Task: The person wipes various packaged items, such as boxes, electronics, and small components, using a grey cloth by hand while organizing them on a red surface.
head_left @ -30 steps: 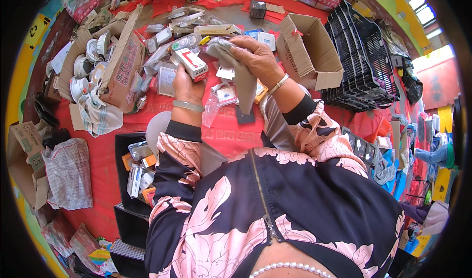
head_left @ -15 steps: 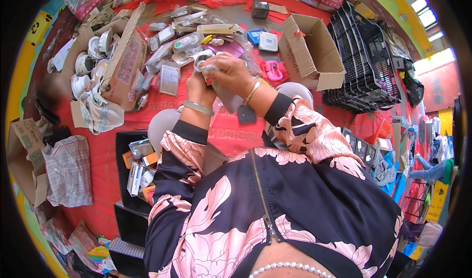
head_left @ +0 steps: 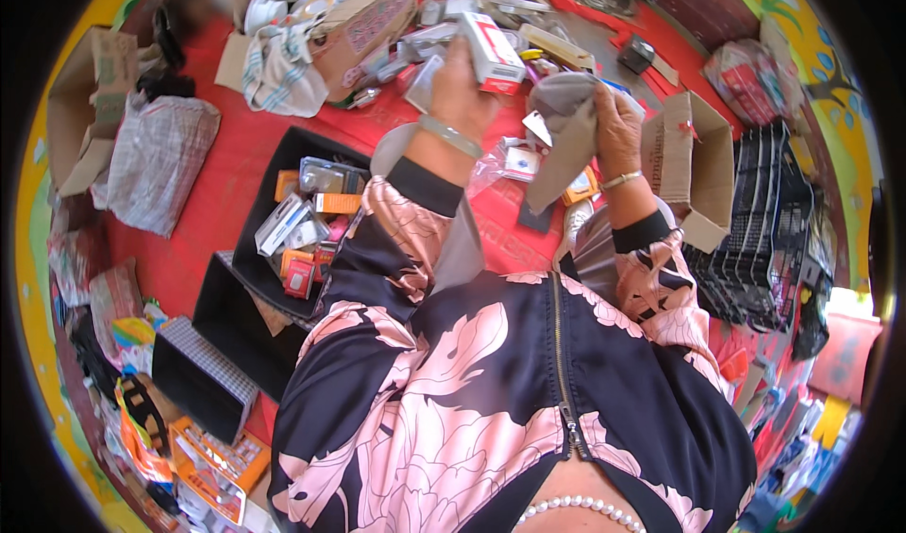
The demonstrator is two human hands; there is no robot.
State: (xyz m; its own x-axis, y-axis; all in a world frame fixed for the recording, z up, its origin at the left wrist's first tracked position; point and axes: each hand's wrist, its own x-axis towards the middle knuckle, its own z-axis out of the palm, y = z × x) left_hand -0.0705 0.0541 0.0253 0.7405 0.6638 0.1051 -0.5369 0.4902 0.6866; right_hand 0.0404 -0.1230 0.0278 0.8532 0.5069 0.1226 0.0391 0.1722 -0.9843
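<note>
Red matting (head_left: 203, 212) is carrying scattered goods. Nearest the person, a black tray of small packaged gadgets (head_left: 302, 226) is sitting just left of the floral sleeves. Beyond it, both hands have come up higher than a moment ago. The left hand (head_left: 460, 85) is now gripping a small white-and-red cardboard box (head_left: 493, 54) aloft, the right hand (head_left: 613, 127) is clutching a crumpled grey cloth (head_left: 564, 127) beside it; wiping looks paused. Farther right, an open brown carton (head_left: 694, 170) is standing before black wire baskets (head_left: 760, 222).
</note>
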